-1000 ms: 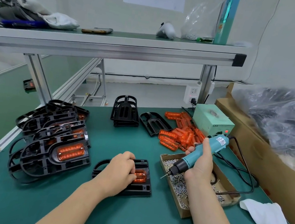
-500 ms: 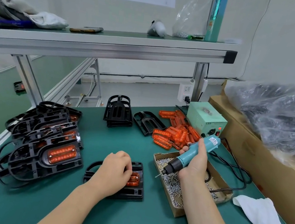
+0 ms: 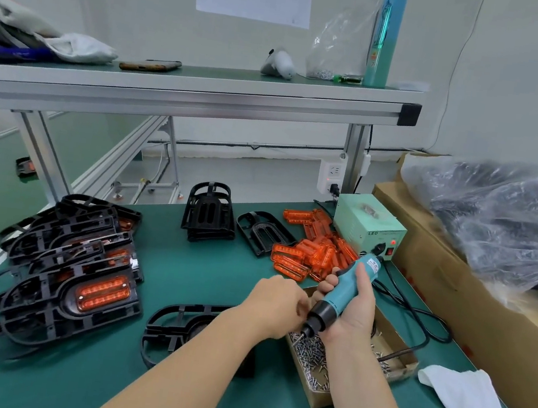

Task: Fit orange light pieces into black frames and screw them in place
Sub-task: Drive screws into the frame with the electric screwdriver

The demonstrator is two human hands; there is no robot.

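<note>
**A:** Where is the black frame to be screwed?

**B:** Flat on the worktop, close in front of the person. Its long axis runs left to right, with the rounded loop end to the left. The left forearm crosses over its right half, so I cannot tell whether an orange piece sits in it.

**A:** And the hands?

**B:** The left hand is up off the frame. Its fingers are curled in toward the tip of the screwdriver. It may be pinching a screw there, but the view doesn't show it. The right hand is wrapped round the screwdriver's blue body. The tool is tilted, cord end up and away, bit down and to the left, over the box of screws.

**A:** So which way does the frame lie from the bit?

**B:** To the left and a little nearer the person, just beside the box. The left hand is nearer it. I judge the driver must swing left and stand more upright to meet a screw hole.

**A:** Stock?

**B:** The loose orange light pieces are heaped beyond the hands, and the finished frames are stacked at far left.
</note>
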